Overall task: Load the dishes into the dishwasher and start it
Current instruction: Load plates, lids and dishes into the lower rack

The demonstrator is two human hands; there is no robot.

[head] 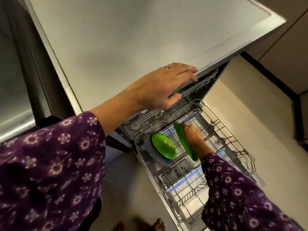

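Observation:
The dishwasher stands open below the counter, its lower wire rack (233, 142) pulled out over the door. My right hand (194, 136) grips a green plate (185, 141) on edge and holds it down among the rack's tines. A second green plate (164, 145) stands upright in the rack's left end, leaning against a grey plate (150, 152) behind it. My left hand (164, 84) rests on the front edge of the white countertop (116, 39), fingers curled over the lip above the upper rack (198, 84).
A steel sink (15, 104) lies at the far left of the counter. Beige floor runs to the right of the dishwasher, bounded by a dark skirting and cabinets (286, 52). My bare feet (158, 225) stand beside the open door.

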